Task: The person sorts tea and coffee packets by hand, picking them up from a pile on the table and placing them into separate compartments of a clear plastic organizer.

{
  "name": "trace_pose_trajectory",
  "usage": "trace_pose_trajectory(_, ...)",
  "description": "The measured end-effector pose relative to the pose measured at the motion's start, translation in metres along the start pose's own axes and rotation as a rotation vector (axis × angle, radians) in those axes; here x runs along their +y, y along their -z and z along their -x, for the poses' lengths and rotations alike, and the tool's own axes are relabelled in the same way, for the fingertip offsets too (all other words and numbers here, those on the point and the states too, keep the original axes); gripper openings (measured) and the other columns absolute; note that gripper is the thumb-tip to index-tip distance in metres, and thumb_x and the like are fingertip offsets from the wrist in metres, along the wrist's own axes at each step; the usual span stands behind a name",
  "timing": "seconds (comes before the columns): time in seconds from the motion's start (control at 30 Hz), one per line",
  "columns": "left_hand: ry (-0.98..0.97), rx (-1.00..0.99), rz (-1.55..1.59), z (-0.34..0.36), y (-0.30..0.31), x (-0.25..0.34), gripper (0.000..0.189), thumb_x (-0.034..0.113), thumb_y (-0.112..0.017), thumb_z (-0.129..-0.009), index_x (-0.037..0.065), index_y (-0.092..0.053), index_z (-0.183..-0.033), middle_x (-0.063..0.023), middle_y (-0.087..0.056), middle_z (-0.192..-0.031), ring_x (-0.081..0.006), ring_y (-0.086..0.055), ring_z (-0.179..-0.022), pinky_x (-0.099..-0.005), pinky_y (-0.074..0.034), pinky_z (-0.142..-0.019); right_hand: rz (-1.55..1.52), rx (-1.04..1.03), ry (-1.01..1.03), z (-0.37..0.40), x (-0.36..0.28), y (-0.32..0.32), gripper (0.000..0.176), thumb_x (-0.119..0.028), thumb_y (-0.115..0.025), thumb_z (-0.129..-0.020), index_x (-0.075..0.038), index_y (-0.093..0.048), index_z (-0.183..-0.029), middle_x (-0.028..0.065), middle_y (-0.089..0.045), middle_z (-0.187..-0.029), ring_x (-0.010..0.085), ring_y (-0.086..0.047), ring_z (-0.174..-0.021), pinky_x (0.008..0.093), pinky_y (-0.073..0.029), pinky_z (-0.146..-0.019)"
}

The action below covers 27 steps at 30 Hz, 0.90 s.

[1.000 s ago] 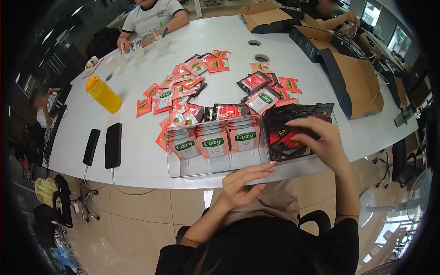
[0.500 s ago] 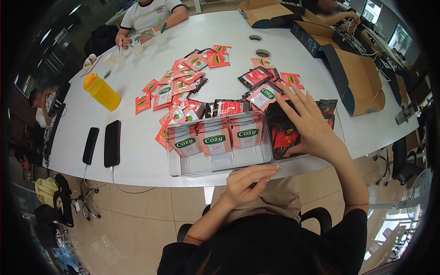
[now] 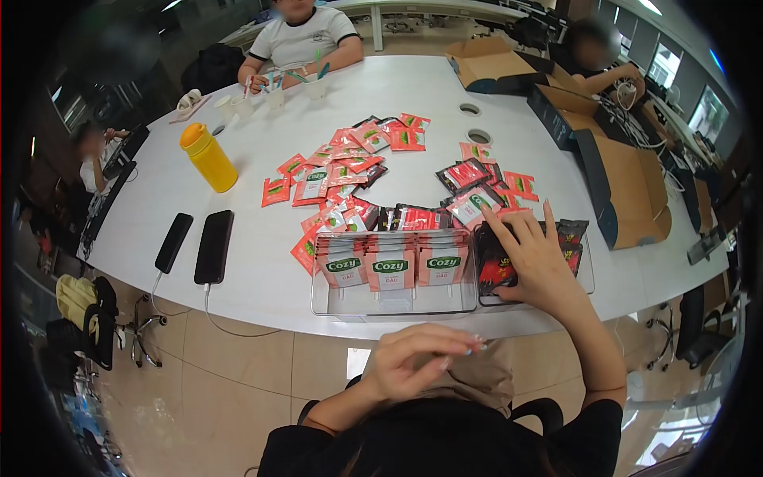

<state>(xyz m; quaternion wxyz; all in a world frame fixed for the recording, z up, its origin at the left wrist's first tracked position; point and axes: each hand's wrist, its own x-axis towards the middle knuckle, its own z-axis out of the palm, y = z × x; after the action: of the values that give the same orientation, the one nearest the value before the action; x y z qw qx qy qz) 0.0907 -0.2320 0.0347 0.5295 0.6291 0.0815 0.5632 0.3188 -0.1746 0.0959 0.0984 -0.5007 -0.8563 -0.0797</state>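
Note:
My right hand [image 3: 534, 258] reaches over a clear bin of black and red sachets [image 3: 494, 266], its fingers spread and touching the sachets. In front of my body, just off the table edge, my left hand [image 3: 417, 359] hovers with fingers apart and nothing in it. A clear bin [image 3: 393, 304] beside the other one holds three upright rows of pink Cozy sachets [image 3: 390, 269]. Behind the bins, loose pink sachets [image 3: 314, 184] and dark red sachets [image 3: 463, 175] lie in an arc of piles.
A yellow bottle [image 3: 213, 161] and two phones [image 3: 214, 246] with cables are at the left. Across the table a person [image 3: 306, 44] sits near cups [image 3: 315, 87]. Open cardboard boxes [image 3: 624, 187] stand at the right, with another person [image 3: 592, 60] behind them.
The view has shifted, so the table contents appear lower and more to the right. My left hand has opened its fingers a little more; my right hand stays at the black sachets.

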Motion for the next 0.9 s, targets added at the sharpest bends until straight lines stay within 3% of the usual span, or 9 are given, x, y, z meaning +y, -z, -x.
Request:
trace_pose_trajectory(0.13, -0.476, 0.029, 0.196, -0.007, -0.01, 0.044, 0.026, 0.01, -0.059, -0.087, -0.004, -0.058, -0.109, -0.0229, -0.059, -0.112, -0.0414, -0.06, -0.101, -0.0473, -0.049, -0.088, -0.057, -0.029, 0.024, 0.0, 0.004, 0.005, 0.108, -0.022, -0.084, -0.052, -0.012, -0.027, -0.144, 0.0102, -0.045, -0.121, 0.0275, -0.042, -0.12, 0.0584, -0.014, -0.11)
trace_pose_trajectory(0.2, -0.629, 0.117, 0.204, -0.011, -0.024, 0.067, 0.026, 0.013, -0.056, -0.091, -0.004, -0.057, -0.11, -0.0196, -0.06, -0.11, -0.0375, -0.06, -0.102, -0.0448, -0.049, -0.088, -0.139, 0.001, 0.048, 0.002, 0.008, 0.009, 0.101, -0.022, -0.082, -0.057, -0.011, -0.03, -0.143, 0.0112, -0.044, -0.129, 0.0282, -0.04, -0.123, 0.0585, -0.013, -0.11)
trace_pose_trajectory(0.3, -0.464, -0.333, 0.197, 0.014, 0.001, 0.09, 0.073, 0.048, -0.066, -0.08, 0.036, -0.03, -0.143, 0.0141, -0.026, -0.149, -0.0276, -0.012, -0.141, -0.067, -0.021, -0.104, -0.296, 0.126, 0.046, 0.005, 0.004, 0.04, 0.083, -0.021, -0.077, -0.067, -0.011, -0.037, -0.14, 0.0131, -0.039, -0.139, 0.0289, -0.038, -0.127, 0.0564, -0.012, -0.111)
trace_pose_trajectory(0.33, -0.485, -0.357, 0.186, 0.013, 0.001, 0.094, 0.073, 0.048, -0.066, -0.08, 0.037, -0.029, -0.142, 0.0143, -0.025, -0.15, -0.0242, -0.013, -0.141, -0.0675, -0.022, -0.103, -0.381, 0.259, 0.044, 0.008, -0.005, 0.061, 0.067, -0.019, -0.073, -0.074, -0.007, -0.045, -0.133, 0.0148, -0.045, -0.136, 0.0305, -0.046, -0.121, 0.0541, -0.02, -0.109)
trace_pose_trajectory(0.4, -0.516, -0.408, 0.167, 0.006, -0.004, 0.106, 0.073, 0.047, -0.066, -0.08, 0.04, -0.028, -0.142, 0.0146, -0.022, -0.151, -0.0175, -0.014, -0.141, -0.0685, -0.026, -0.101, -0.433, 0.604, 0.149, 0.029, -0.013, 0.089, 0.063, -0.024, -0.072, -0.075, 0.001, -0.047, -0.127, 0.0188, -0.053, -0.125, 0.0319, -0.052, -0.114, 0.0511, -0.03, -0.105)
trace_pose_trajectory(0.5, -0.508, -0.348, 0.106, 0.006, -0.019, 0.121, 0.074, 0.05, -0.066, -0.078, 0.042, -0.028, -0.141, 0.015, -0.022, -0.15, -0.016, -0.015, -0.141, -0.0695, -0.025, -0.1, -0.402, 0.993, 0.433, 0.055, -0.024, 0.125, 0.062, -0.024, -0.072, -0.075, 0.002, -0.047, -0.127, 0.0188, -0.053, -0.124, 0.0318, -0.052, -0.113, 0.0506, -0.03, -0.105)
trace_pose_trajectory(0.63, -0.466, -0.356, 0.099, 0.002, -0.034, 0.13, 0.068, 0.045, -0.061, -0.083, 0.04, -0.027, -0.142, 0.0147, -0.028, -0.148, -0.0154, -0.019, -0.139, -0.0671, -0.024, -0.102, -0.364, 1.145, 0.723, 0.064, -0.033, 0.161, 0.061, -0.023, -0.071, -0.076, 0.002, -0.047, -0.126, 0.0189, -0.054, -0.122, 0.0316, -0.052, -0.112, 0.05, -0.031, -0.103)
trace_pose_trajectory(0.9, -0.409, -0.398, 0.175, -0.004, -0.037, 0.131, 0.058, 0.036, -0.052, -0.092, 0.035, -0.026, -0.143, 0.0142, -0.038, -0.143, -0.0142, -0.026, -0.137, -0.0623, -0.023, -0.105, -0.342, 1.235, 0.73, 0.073, -0.021, 0.157, 0.058, -0.022, -0.069, -0.077, 0.003, -0.047, -0.125, 0.0191, -0.054, -0.119, 0.0313, -0.053, -0.108, 0.0487, -0.032, -0.101)
